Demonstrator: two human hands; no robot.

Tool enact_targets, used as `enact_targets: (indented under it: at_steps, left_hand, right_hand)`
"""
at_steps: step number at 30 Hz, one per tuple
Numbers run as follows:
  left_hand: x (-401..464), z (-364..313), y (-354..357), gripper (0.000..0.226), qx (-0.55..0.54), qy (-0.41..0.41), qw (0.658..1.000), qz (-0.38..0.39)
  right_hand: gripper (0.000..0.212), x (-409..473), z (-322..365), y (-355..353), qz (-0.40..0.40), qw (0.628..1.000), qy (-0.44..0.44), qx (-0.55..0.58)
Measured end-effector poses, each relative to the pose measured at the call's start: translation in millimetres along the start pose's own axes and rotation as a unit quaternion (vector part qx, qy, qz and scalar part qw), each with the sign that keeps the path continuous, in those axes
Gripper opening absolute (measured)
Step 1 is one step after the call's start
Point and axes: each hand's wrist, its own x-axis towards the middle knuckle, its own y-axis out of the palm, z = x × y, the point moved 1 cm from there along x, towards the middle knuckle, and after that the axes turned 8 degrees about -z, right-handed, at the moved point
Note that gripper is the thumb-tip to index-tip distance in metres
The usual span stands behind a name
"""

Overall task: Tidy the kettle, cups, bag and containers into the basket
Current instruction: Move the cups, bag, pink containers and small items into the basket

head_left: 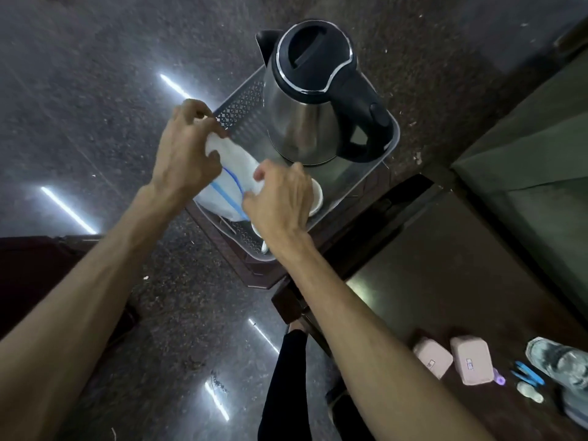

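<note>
A steel kettle (305,109) with a black lid and handle stands in the far half of a grey perforated basket (241,105). A white plastic bag (229,186) with blue stripes lies over the basket's near left part. My left hand (184,148) pinches its upper end at the basket's rim. My right hand (280,198) grips its lower right edge. White cups (316,198) peek out from under my right hand, inside the basket. Two pink containers (471,364) lie on the dark table at the lower right.
The basket rests on a dark wooden stand (350,224) above a glossy speckled floor. Beside the pink containers are a crumpled grey bag (560,361), a blue tool (526,374) and a small white object (529,391). A dark green surface fills the right edge.
</note>
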Motion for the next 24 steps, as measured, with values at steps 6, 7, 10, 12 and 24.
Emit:
enact_targets:
  at_steps: [6, 7, 10, 12, 24]
  left_hand:
    - [-21, -3, 20, 0.028, 0.073, 0.044, 0.996, 0.009]
    - [-23, -1, 22, 0.03, 0.069, 0.035, 0.997, 0.018]
    - [-28, 4, 26, 0.032, 0.063, 0.025, 0.997, 0.03]
    - [-26, 2, 29, 0.029, 0.066, 0.031, 0.997, 0.008]
    - [-8, -3, 44, 0.02, 0.117, 0.049, 0.991, 0.039]
  right_hand:
    - [0.008, -2, -4, 8, -0.012, 0.984, -0.157, -0.079]
    - [0.008, -3, -2, 9, 0.002, 0.98, -0.181, -0.082]
    - [0.014, -1, 0, 9, 0.057, 0.975, -0.205, -0.061]
    - [0.024, 2, -1, 9, 0.089, 0.974, -0.197, -0.061]
    - [0.018, 19, 1, 17, 0.168, 0.948, -0.212, -0.165]
